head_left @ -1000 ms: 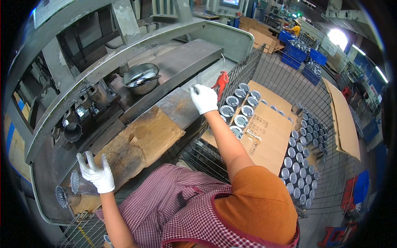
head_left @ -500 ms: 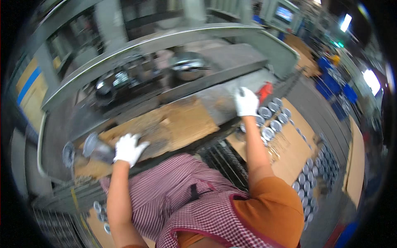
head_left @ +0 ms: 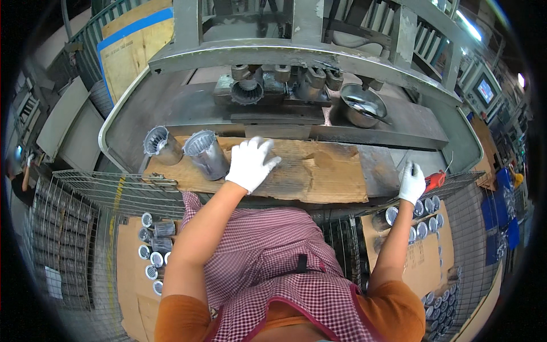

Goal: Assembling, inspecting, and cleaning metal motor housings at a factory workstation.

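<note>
My left hand (head_left: 250, 165), in a white glove, is open with its fingers spread over a worn cardboard sheet (head_left: 336, 171). Just left of it stands a grey metal cylinder (head_left: 209, 157) with a toothed rim, tilted in this view; a similar toothed cylinder (head_left: 162, 145) is farther left. My right hand (head_left: 412, 183), also gloved, is closed, its fingertips pinched together near the sheet's right end. A small dark spot shows at those fingertips, but what they hold is too small to name. Beside this hand lies a red-handled tool (head_left: 435, 180).
Ahead is a machine with a grey crossbar (head_left: 307, 57) above metal fixtures (head_left: 310, 85). A steel bowl (head_left: 364, 108) holding shiny pieces sits on its bed. Wire baskets flank me, with several metal cylinders on cardboard at left (head_left: 155, 257) and right (head_left: 421, 229).
My view has swung and levelled, so the machine now faces me squarely. My left hand stays beside the toothed cylinder with its fingers spread. My right hand remains near the red-handled tool.
</note>
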